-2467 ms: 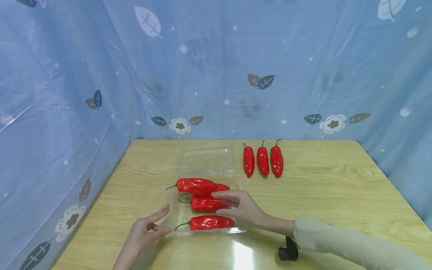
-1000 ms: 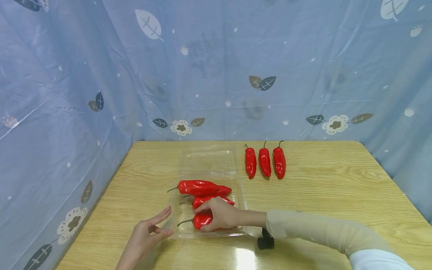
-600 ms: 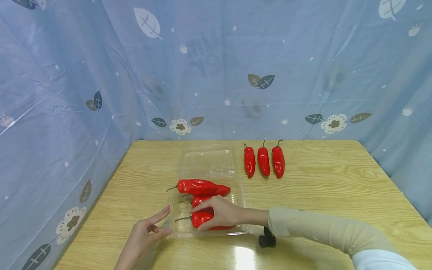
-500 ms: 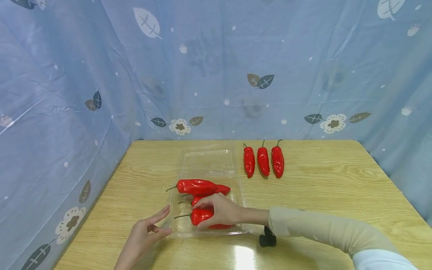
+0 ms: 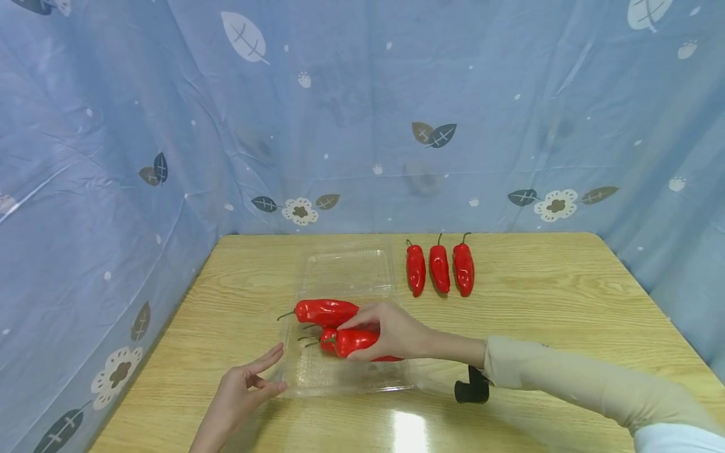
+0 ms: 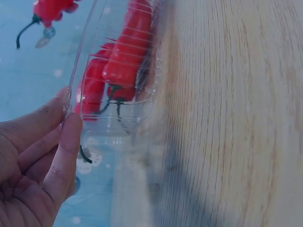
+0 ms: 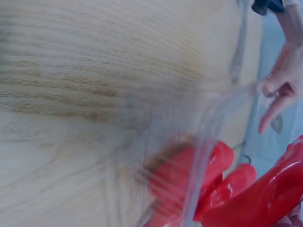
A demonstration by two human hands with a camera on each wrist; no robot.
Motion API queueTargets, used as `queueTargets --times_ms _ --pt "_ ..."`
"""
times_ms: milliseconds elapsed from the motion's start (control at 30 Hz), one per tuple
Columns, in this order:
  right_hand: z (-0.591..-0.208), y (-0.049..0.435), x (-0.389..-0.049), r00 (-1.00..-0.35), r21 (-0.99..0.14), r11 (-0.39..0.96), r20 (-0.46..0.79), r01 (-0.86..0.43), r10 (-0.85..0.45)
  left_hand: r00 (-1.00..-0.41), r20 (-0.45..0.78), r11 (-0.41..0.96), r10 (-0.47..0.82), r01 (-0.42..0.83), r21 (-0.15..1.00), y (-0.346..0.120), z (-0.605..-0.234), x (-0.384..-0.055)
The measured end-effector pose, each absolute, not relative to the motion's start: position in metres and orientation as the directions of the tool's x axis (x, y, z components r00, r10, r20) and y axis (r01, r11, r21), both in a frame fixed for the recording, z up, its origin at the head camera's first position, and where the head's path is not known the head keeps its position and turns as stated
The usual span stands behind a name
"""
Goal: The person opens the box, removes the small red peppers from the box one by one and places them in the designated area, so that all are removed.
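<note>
My right hand [image 5: 399, 330] grips a red chili pepper [image 5: 352, 343] with a green stem, fingers and thumb around its body, above the clear plastic clamshell container [image 5: 334, 379]. In the right wrist view this pepper [image 7: 265, 201] is raised over the rim, its stem out of frame. Several more red peppers [image 5: 323, 311] lie piled toward the container's back half, partly hidden by the hand. At the front left corner, my left hand [image 5: 240, 390] pinches the container's rim between thumb and fingers, as the left wrist view shows at the edge [image 6: 75, 71].
The container's lid [image 5: 348, 270] lies folded back behind its base. To its right, 3 red peppers [image 5: 439, 270] stand in a row, stems toward the back. A blue patterned cloth [image 5: 351, 157] hangs behind and beside the wooden table [image 5: 538, 302]. A black device [image 5: 472, 389] hangs at the right wrist.
The right hand took hold of the front pepper in the container, then lifted it and carried it back over the others. The left hand has stayed at the corner.
</note>
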State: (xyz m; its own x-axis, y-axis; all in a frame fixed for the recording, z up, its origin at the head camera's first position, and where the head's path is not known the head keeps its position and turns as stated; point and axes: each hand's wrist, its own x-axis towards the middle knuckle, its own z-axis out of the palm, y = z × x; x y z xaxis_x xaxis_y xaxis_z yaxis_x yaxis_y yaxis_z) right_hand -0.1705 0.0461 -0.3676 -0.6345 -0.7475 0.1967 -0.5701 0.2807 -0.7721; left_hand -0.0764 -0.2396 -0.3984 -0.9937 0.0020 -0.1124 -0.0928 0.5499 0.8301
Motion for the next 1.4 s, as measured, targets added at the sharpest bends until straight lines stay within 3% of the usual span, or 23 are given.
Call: queueTargets --times_ms 233,467,700,967,1400 --pt "-0.361 0.080 -0.170 -0.684 -0.799 0.276 0.215 -0.534 -0.697 -0.992 -0.125 0.538 0.000 -0.105 0.836 -0.241 -0.398 -0.077" --pt "-0.362 0.119 -0.169 -0.764 -0.823 0.345 0.155 -0.450 -0.627 -0.990 -0.142 0.534 -0.021 -0.131 0.835 -0.243 -0.399 -0.076" --pt "-0.359 0.156 -0.173 -0.822 -0.774 0.466 0.122 -0.430 -0.556 -0.989 -0.145 0.529 -0.027 -0.137 0.838 -0.244 -0.402 -0.076" --pt "-0.366 0.198 -0.181 -0.955 -0.807 0.544 0.079 -0.229 -0.285 -0.990 -0.141 0.538 -0.028 -0.134 0.832 -0.241 -0.401 -0.075" --pt "-0.391 0.247 -0.210 -0.992 -0.757 0.649 0.124 -0.081 0.022 -0.992 -0.128 0.557 -0.009 -0.112 0.823 -0.239 -0.400 -0.078"
